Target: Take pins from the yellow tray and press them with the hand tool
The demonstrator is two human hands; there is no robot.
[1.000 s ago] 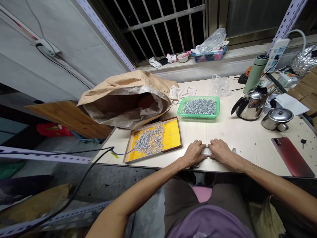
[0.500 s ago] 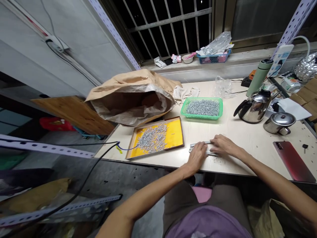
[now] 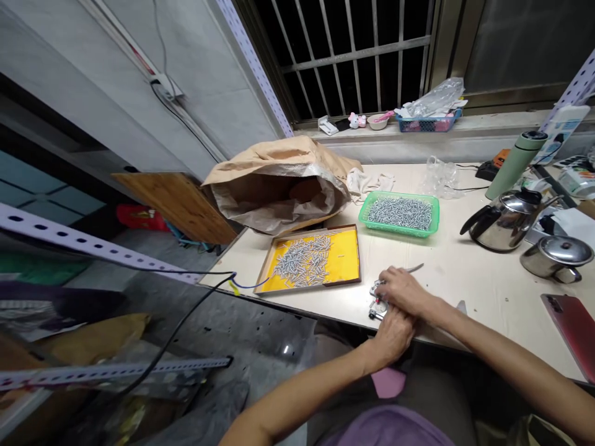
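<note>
At the table's front edge lies a small silvery metal device (image 3: 378, 306) with a red bit and a black-tipped end; its exact kind is unclear. My right hand (image 3: 403, 291) is closed over its upper part, fingers curled. My left hand (image 3: 395, 331) is closed just below, pressed against the right hand and the device's near side, so much of the device is hidden. A thin grey strip (image 3: 416, 267) sticks out past my right hand. Left of the hands, a shallow box (image 3: 346, 263) with a yellow bottom holds many small metal screws or pins (image 3: 302, 260).
A green basket (image 3: 400, 230) full of similar pieces stands behind the hands. A large open paper sack (image 3: 283, 155) lies at the back left. To the right are a steel kettle (image 3: 504, 223), a lidded steel cup (image 3: 555, 260), a green flask (image 3: 515, 164) and a red phone (image 3: 569, 328).
The view has swung left, shifting the scene rightward. My hands, earlier side by side on the device, are now close together, the right above the left, and the device's angle has changed.
</note>
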